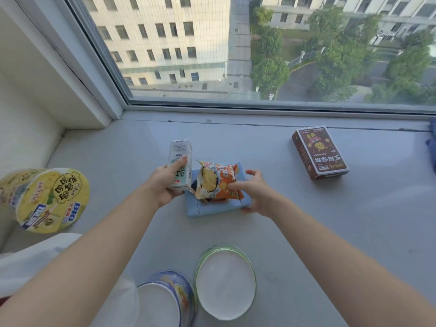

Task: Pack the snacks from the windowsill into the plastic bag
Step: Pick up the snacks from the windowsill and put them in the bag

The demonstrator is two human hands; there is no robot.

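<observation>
We are in the middle of gathering snacks off the windowsill [330,220]. We take the blue pack [212,210] lying flat at its middle as our mark. Our left hand [162,182] grips a white milk carton [180,156] upright at the pack's left edge. Our right hand [257,194] is spread over the pack's right side, fingers loosely bent and closed on nothing, forefinger touching the orange snack packet [219,182] that lies on top of the pack.

Well to the right of the pack lies a brown box [319,153]. Far to its left is a yellow noodle cup [52,201]; nearer us stand two upturned cups [225,282]. White material [35,258] lies left of and nearer than the pack; whether it is the plastic bag we cannot tell.

Next, we judge, the right fingers must close on the crinkly packet alone, leaving the pack, and both loads go to the bag.
</observation>
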